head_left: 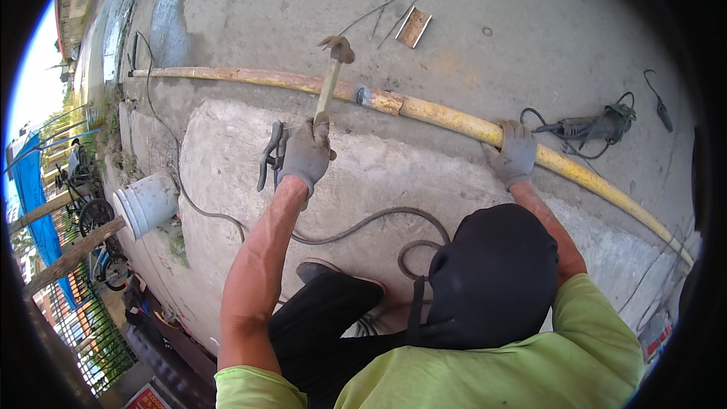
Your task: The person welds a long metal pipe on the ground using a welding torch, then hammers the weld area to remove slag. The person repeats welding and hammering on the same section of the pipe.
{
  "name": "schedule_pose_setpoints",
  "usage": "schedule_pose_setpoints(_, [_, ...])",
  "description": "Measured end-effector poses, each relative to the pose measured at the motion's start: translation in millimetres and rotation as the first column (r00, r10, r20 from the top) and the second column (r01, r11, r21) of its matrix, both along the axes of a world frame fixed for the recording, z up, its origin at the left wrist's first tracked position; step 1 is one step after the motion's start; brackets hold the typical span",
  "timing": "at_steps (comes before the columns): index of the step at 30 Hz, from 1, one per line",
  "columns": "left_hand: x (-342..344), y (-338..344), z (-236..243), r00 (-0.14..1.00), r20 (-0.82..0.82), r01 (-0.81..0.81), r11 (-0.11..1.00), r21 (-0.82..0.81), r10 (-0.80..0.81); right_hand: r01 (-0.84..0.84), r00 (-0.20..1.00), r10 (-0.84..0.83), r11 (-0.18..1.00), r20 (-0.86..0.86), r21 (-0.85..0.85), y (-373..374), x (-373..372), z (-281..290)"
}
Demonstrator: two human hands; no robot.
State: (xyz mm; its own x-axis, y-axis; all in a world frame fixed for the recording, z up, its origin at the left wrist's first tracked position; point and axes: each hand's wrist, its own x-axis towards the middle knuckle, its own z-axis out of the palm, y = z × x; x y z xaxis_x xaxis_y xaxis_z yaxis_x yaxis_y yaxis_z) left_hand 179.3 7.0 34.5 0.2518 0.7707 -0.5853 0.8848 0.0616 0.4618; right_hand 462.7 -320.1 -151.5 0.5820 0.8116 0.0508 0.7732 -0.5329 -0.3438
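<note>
My left hand, in a grey glove, is closed around the wooden handle of a claw hammer. The hammer points away from me, its rusty head appearing beyond a long yellow pipe. Whether it touches the pipe I cannot tell. A dark, rough joint shows on the pipe just right of the handle. My right hand, also gloved, grips the pipe farther right; its fingers curl over the top. Beside my left hand lies a black welding electrode holder, partly hidden by the glove.
A dark cable loops over the concrete slab. Beyond the pipe are an angle grinder, a short metal channel piece and thin rods. A white bucket lies left. A rounded black shape blocks the lower middle.
</note>
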Motion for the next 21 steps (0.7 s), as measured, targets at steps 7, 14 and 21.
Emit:
schedule_pose_setpoints(7, [25, 12, 41, 0.999, 0.02, -0.05, 0.999, -0.011, 0.051, 0.029, 0.998, -0.031, 0.999, 0.06, 0.028, -5, 1, -1])
schedule_pose_setpoints(14, [-21, -7, -19, 0.99, -0.142, -0.04, 0.99, -0.135, 0.021, 0.003, 1.0, -0.004, 0.997, 0.024, 0.073, -1, 2, -7])
schedule_pose_setpoints(21, [-2, -8, 23, 0.973, 0.204, -0.119, 0.992, 0.035, 0.109, 0.033, 0.999, -0.033, 0.999, 0.024, 0.007, -6, 1, -5])
